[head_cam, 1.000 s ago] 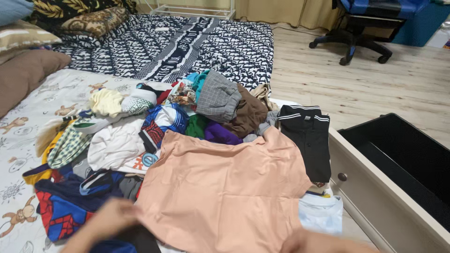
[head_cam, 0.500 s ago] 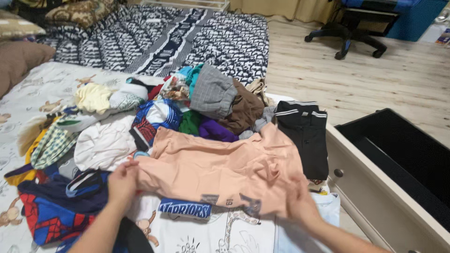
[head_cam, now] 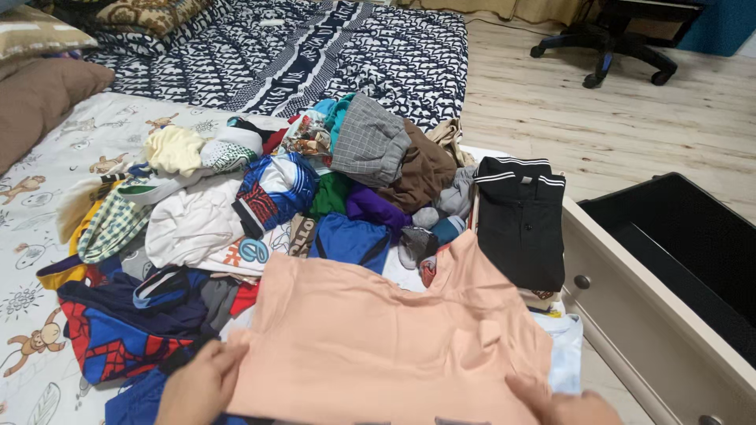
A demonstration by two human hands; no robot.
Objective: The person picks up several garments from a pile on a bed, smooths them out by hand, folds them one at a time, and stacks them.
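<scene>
Head view: peach, smooth-fabric T-shirt [head_cam: 386,338] spread flat on the bed, just in front of the heap of mixed clothes [head_cam: 299,189], long axis running away from the body. Left hand [head_cam: 201,382] pinching the shirt's near-left edge; right hand [head_cam: 563,405] clasping the near-right corner, both equally near. Right of the shirt: folded black polo with white-striped collar [head_cam: 520,220], then open cream drawer [head_cam: 630,330].

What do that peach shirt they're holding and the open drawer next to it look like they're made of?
The peach shirt looks like thin, smooth knit fabric, matte, since it drapes in soft creases. The drawer seems to be painted or laminated board, cream outside and dark inside, with a small round knob.
</scene>
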